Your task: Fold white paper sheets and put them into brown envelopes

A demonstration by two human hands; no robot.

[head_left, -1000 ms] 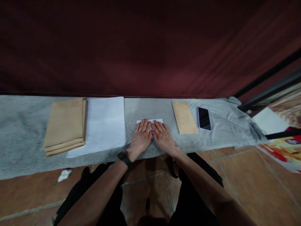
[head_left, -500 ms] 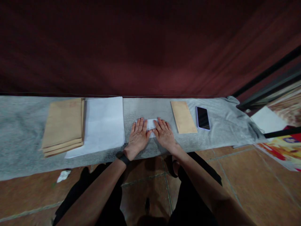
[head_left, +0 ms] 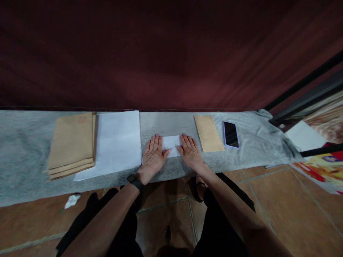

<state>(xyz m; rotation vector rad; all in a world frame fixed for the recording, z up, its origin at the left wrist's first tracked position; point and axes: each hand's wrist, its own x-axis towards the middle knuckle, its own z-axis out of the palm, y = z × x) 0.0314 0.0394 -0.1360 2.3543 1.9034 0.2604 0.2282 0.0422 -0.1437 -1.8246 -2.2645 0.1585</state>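
Observation:
A small piece of folded white paper [head_left: 171, 142] lies on the grey cloth between my hands. My left hand [head_left: 153, 156] rests flat over its left end, fingers stretched away from me and thumb pointing inward. Over the right end lies my right hand [head_left: 189, 151], palm down with fingers extended and its thumb on the paper. Both ends of the paper are hidden under the hands. To the right of my right hand is a brown envelope [head_left: 209, 134]. Left of my left hand are large white sheets [head_left: 119, 139].
A stack of brown envelopes [head_left: 71, 142] partly covers the white sheets. A phone [head_left: 230, 134] in a pale purple case lies right of the single envelope. The grey cloth [head_left: 257, 142] covers a narrow surface, with a dark red curtain [head_left: 166, 71] behind. A crumpled tissue [head_left: 72, 200] is on the tiled floor.
My left hand has slid left along the paper, and my right hand slightly right. More of the white paper shows between them.

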